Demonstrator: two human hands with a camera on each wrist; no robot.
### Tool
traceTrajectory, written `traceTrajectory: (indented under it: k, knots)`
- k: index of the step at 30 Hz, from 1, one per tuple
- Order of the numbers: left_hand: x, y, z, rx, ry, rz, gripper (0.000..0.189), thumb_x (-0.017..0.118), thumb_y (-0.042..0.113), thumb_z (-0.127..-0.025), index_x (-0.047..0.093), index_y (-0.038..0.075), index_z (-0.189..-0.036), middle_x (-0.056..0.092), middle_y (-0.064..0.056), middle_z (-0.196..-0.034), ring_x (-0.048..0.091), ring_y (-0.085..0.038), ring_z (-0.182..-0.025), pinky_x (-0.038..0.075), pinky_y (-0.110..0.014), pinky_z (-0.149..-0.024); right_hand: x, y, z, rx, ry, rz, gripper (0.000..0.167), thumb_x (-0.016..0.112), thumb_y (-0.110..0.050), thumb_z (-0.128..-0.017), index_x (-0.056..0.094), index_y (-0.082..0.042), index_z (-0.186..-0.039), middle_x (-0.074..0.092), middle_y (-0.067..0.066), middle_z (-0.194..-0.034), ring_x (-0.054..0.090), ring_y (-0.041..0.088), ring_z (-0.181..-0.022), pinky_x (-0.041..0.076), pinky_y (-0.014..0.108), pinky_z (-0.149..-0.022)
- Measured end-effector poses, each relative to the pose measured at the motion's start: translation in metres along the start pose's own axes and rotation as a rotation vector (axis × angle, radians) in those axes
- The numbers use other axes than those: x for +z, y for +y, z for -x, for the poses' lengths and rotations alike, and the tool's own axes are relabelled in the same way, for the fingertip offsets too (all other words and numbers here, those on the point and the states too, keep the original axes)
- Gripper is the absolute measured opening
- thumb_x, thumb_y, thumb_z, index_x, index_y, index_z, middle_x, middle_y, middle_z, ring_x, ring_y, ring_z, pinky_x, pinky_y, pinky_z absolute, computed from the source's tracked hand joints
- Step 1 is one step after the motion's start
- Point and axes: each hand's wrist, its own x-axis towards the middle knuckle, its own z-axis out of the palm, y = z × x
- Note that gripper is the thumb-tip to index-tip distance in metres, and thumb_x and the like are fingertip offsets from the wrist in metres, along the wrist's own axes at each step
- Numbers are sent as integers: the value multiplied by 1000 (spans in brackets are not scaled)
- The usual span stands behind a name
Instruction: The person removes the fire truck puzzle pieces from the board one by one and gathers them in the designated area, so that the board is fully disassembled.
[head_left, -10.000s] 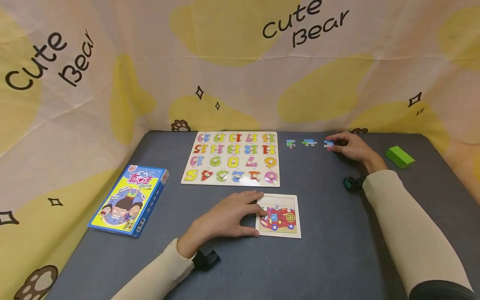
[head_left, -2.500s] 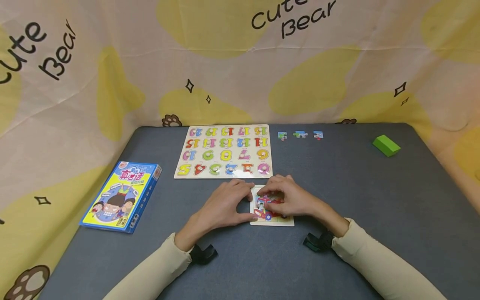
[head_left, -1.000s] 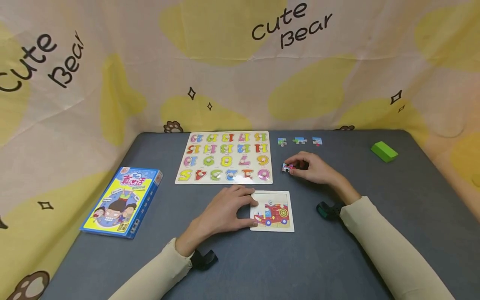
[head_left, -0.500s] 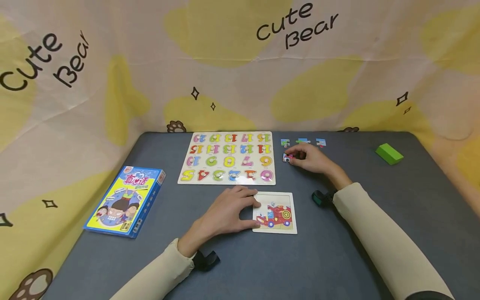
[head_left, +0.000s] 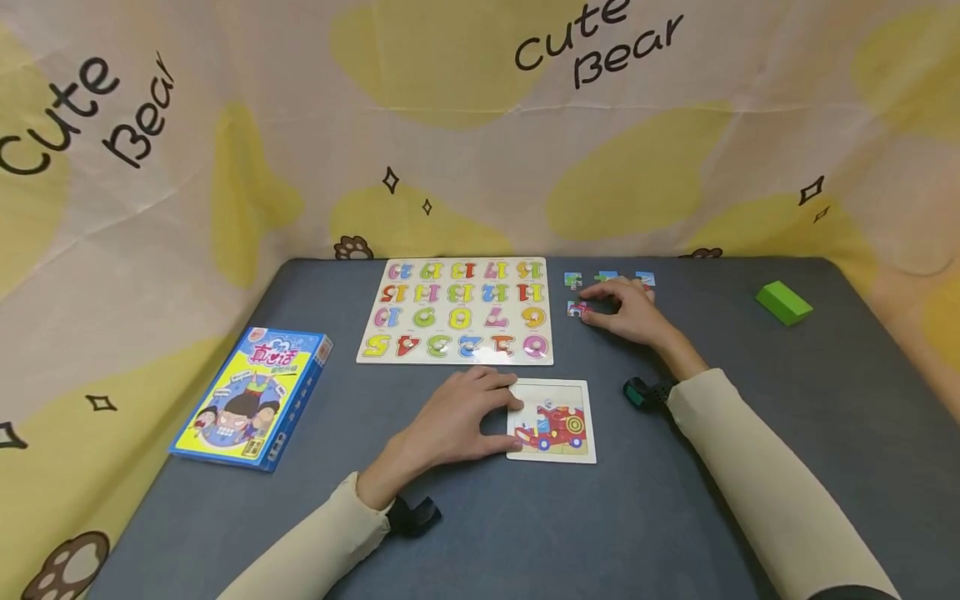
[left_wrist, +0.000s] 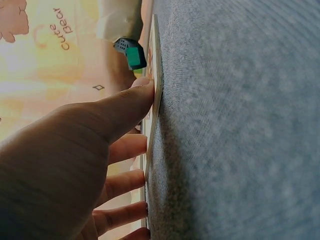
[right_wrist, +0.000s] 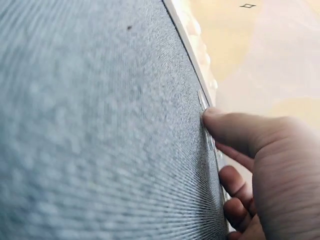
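A square wooden jigsaw tray [head_left: 553, 456] with a red vehicle picture lies in front of me; the upper part of its recess shows bare wood. My left hand [head_left: 457, 421] rests at its left side, thumb and fingers on the edge. In the left wrist view the thumb [left_wrist: 130, 102] lies along the rim and the fingers are fairly straight. A small pink and white jigsaw piece [head_left: 577, 309] lies on the table right of the number board. My right hand [head_left: 630, 312] is beside it, thumb touching its right edge and index finger apart above it.
Three blue-green jigsaw pieces, among them a left one [head_left: 573, 280] and a right one [head_left: 645, 278], form a row at the back. A wooden number board [head_left: 551, 333] stands behind the tray. A blue card box [head_left: 251, 400] is at left, a green block [head_left: 783, 302] at right.
My right hand has taken a pink jigsaw piece from the tray, carried it back to the right of the number board, laid it down and loosened its fingers. The left hand stays at the tray.
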Motion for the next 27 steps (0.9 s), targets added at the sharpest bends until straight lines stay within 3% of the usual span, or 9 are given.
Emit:
traceTrajectory:
  k: [8, 27]
  knots:
    - [-1, 0, 0, 3, -1, 10, 50, 78, 54, -84, 72, 24, -124, 58, -1, -148, 51, -23, -135, 42, -49, -112, 4, 1, 0, 35, 83, 45, 32, 80, -26, -88, 75, -8, -114, 65, 18, -116, 43, 35, -109, 17, 57, -95]
    - [0, 0, -1, 18, 13, -6, 47, 79, 53, -84, 73, 25, -122, 60, -1, -146, 53, -21, -133, 43, -49, -109, 9, -3, -3, 86, 126, 48, 32, 78, -27, -90, 75, -10, -117, 63, 18, -115, 40, 35, -103, 16, 57, -95]
